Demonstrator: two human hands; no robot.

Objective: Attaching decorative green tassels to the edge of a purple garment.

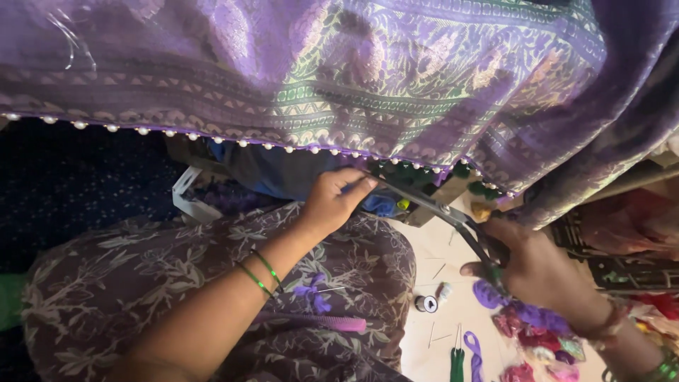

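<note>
Looking down through the head camera, I see a wide purple woven cloth (368,78) with green and gold patterned bands draped across the whole top of the view, its lower hem trimmed with a row of small white beads (240,143). It looks light, soft and limp, so I judge it is best held by pinching the hem close to the beads. Below it is my lap in a brown floral garment (141,283). My left hand (332,201) pinches the hem, fingers closed on the edge. My right hand (544,272) is clenched around the handles of dark metal scissors (438,207), stiff and sharp, blades pointing at the hem (tips just beside my left fingertips). On the pale floor (438,247) lie a small thread spool (426,303) and bright thread bundles (537,332).
</note>
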